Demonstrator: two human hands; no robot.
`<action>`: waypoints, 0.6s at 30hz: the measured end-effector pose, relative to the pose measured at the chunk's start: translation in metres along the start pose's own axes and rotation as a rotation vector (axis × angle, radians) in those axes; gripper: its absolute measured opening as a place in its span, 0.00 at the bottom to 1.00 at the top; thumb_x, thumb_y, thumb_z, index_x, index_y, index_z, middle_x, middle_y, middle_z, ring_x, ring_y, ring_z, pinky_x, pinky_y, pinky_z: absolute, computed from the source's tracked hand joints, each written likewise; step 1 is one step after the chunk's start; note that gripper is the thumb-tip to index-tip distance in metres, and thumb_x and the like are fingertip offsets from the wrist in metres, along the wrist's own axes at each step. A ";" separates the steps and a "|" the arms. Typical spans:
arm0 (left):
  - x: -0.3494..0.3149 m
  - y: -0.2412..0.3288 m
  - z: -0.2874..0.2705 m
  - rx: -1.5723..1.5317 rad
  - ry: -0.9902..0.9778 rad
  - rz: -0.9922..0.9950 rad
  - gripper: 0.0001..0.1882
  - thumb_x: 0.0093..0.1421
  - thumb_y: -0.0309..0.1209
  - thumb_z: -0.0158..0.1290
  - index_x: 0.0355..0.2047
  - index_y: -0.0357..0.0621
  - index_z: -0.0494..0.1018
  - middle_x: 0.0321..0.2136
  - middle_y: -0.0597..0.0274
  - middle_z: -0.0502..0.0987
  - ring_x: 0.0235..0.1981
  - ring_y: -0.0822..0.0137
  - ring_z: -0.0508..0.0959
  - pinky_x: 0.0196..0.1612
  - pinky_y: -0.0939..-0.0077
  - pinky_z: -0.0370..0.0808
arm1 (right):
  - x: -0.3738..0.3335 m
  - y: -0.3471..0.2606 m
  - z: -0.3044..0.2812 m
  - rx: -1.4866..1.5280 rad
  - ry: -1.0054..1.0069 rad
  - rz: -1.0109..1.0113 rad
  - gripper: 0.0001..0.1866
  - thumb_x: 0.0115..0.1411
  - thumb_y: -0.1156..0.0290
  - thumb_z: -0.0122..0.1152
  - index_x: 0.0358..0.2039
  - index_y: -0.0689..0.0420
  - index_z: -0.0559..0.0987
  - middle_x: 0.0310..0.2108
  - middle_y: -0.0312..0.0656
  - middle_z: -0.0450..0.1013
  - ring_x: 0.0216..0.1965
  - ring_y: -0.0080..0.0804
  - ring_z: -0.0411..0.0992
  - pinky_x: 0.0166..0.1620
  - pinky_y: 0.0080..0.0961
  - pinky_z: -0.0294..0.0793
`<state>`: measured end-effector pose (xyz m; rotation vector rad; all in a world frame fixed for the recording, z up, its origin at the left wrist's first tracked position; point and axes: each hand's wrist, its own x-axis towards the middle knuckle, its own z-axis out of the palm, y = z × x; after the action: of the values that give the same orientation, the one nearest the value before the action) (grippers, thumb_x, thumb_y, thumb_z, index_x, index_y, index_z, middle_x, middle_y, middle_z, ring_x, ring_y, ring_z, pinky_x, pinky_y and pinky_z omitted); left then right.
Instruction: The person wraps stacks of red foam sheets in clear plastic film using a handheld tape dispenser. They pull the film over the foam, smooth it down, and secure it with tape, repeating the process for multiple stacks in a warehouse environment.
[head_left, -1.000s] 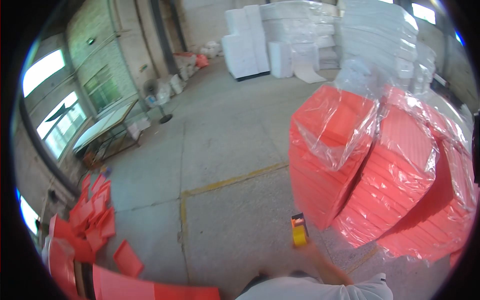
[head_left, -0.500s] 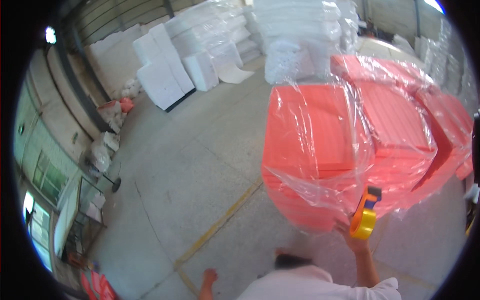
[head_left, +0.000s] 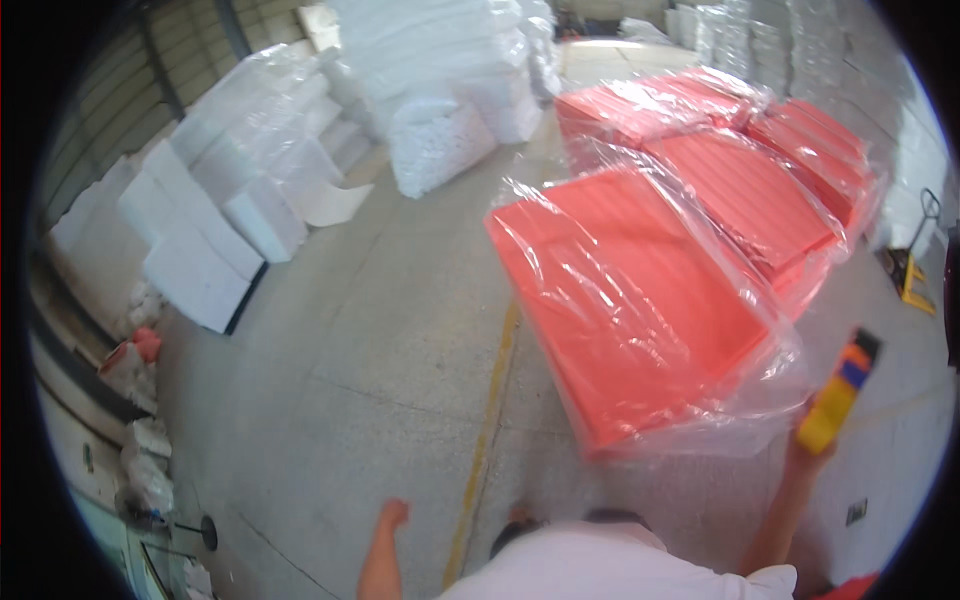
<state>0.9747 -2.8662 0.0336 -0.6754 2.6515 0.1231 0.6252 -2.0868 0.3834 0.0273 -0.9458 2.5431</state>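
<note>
My right hand (head_left: pixel 806 452) is raised at the lower right and grips a yellow, orange and blue hand tool (head_left: pixel 838 392), held up beside a big stack of red foam sheets wrapped in clear plastic (head_left: pixel 640 300). My left hand (head_left: pixel 391 515) hangs low at the bottom centre over the concrete floor, fingers curled, holding nothing. More wrapped red stacks (head_left: pixel 770 190) lie behind the first one.
White foam blocks in plastic (head_left: pixel 240 190) and tall white stacks (head_left: pixel 450 90) fill the back left and centre. A yellow line (head_left: pixel 490 420) runs along the concrete floor. A yellow pallet jack (head_left: pixel 915 275) stands at the right edge. Bagged scraps (head_left: pixel 135 350) lie at the left wall.
My view has swung right and tilted, so the red stacks now lie further out. My right hand with the tool has moved to the right edge. My left hand has risen into view.
</note>
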 end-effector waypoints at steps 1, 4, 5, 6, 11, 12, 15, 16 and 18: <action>0.056 -0.010 -0.043 -0.303 -0.164 -0.222 0.21 0.61 0.43 0.50 0.20 0.42 0.79 0.19 0.54 0.79 0.20 0.60 0.79 0.29 0.60 0.76 | 0.007 -0.015 0.005 -0.242 -0.078 -0.158 0.28 0.58 0.56 0.58 0.53 0.62 0.69 0.45 0.46 0.69 0.41 0.33 0.70 0.43 0.32 0.74; 0.197 -0.007 -0.171 -0.197 0.360 0.001 0.19 0.59 0.42 0.53 0.21 0.39 0.77 0.19 0.50 0.78 0.24 0.53 0.79 0.30 0.56 0.74 | 0.023 -0.043 0.051 -0.525 -0.287 -0.319 0.23 0.58 0.69 0.54 0.52 0.65 0.65 0.41 0.44 0.62 0.41 0.33 0.67 0.44 0.25 0.72; 0.251 0.037 -0.243 -0.364 0.298 0.086 0.20 0.59 0.44 0.54 0.30 0.35 0.74 0.28 0.43 0.77 0.32 0.43 0.77 0.35 0.52 0.72 | 0.009 -0.055 0.073 -0.489 -0.309 -0.216 0.23 0.58 0.69 0.54 0.53 0.66 0.65 0.41 0.45 0.63 0.41 0.34 0.67 0.45 0.26 0.72; 0.290 0.075 -0.306 -0.390 0.459 0.215 0.19 0.60 0.44 0.53 0.28 0.36 0.73 0.26 0.43 0.76 0.31 0.44 0.76 0.33 0.51 0.71 | -0.001 -0.061 0.091 -0.431 -0.334 -0.100 0.24 0.58 0.70 0.53 0.53 0.67 0.64 0.42 0.45 0.64 0.42 0.35 0.67 0.46 0.26 0.72; 0.338 0.318 -0.569 -0.646 0.614 0.527 0.24 0.61 0.48 0.51 0.34 0.33 0.75 0.29 0.41 0.78 0.34 0.43 0.78 0.37 0.54 0.71 | -0.008 -0.096 0.072 -0.379 -0.192 -0.113 0.31 0.62 0.64 0.50 0.61 0.68 0.61 0.55 0.55 0.65 0.48 0.40 0.70 0.50 0.30 0.73; 0.353 0.351 -0.596 -0.579 0.578 0.522 0.26 0.60 0.49 0.51 0.36 0.33 0.75 0.31 0.39 0.78 0.37 0.43 0.78 0.39 0.54 0.72 | -0.012 -0.097 0.059 -0.390 -0.222 -0.178 0.30 0.64 0.63 0.49 0.62 0.67 0.61 0.57 0.54 0.64 0.51 0.40 0.69 0.51 0.32 0.72; 0.440 0.425 -0.607 -0.620 0.515 0.552 0.40 0.53 0.58 0.56 0.47 0.29 0.69 0.40 0.35 0.77 0.45 0.40 0.76 0.47 0.54 0.71 | -0.037 -0.104 -0.047 -0.849 0.049 -0.479 0.27 0.67 0.62 0.47 0.63 0.62 0.62 0.57 0.52 0.65 0.56 0.41 0.66 0.56 0.36 0.69; 0.462 0.450 -0.617 -0.627 0.524 0.557 0.43 0.51 0.59 0.58 0.50 0.28 0.67 0.41 0.35 0.77 0.47 0.40 0.76 0.49 0.54 0.71 | -0.031 -0.089 -0.047 -0.771 0.181 -0.596 0.26 0.68 0.63 0.45 0.63 0.63 0.62 0.58 0.52 0.65 0.55 0.43 0.67 0.56 0.37 0.69; 0.506 0.477 -0.631 -0.623 0.433 0.574 0.50 0.49 0.59 0.61 0.56 0.27 0.61 0.35 0.44 0.77 0.38 0.49 0.75 0.40 0.59 0.71 | -0.035 -0.053 -0.046 -0.606 0.470 -0.775 0.25 0.71 0.64 0.42 0.63 0.64 0.61 0.58 0.53 0.64 0.53 0.46 0.69 0.56 0.38 0.68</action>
<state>0.1154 -2.7834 0.4024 -0.0731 3.1626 1.1069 0.6839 -2.0348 0.3752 -0.3064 -1.1694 1.4118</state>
